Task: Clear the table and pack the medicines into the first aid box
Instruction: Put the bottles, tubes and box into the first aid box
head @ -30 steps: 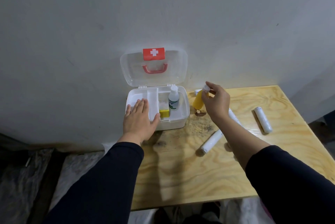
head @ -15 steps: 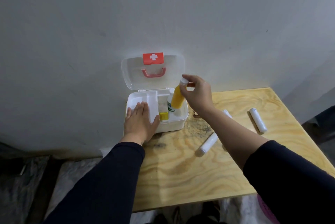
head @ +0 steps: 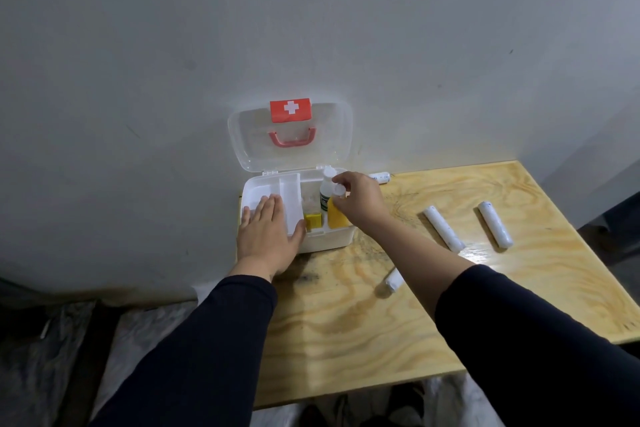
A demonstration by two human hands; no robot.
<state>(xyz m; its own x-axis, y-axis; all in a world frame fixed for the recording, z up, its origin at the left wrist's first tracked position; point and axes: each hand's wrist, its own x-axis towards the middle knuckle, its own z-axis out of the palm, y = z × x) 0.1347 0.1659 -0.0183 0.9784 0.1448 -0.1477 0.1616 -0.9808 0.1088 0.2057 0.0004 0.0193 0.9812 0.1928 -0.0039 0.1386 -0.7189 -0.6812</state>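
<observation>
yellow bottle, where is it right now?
In the head view, the yellow bottle stands in the right compartment of the first aid box, just in front of the white bottle, with the right hand gripping its cap.

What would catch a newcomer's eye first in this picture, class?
The open first aid box stands against the wall at the table's back left corner, its red cross label bright on the raised clear lid. The right hand lowers an orange bottle into it while the left hand lies flat on the box. White bandage rolls lie scattered on the wooden table.
</observation>
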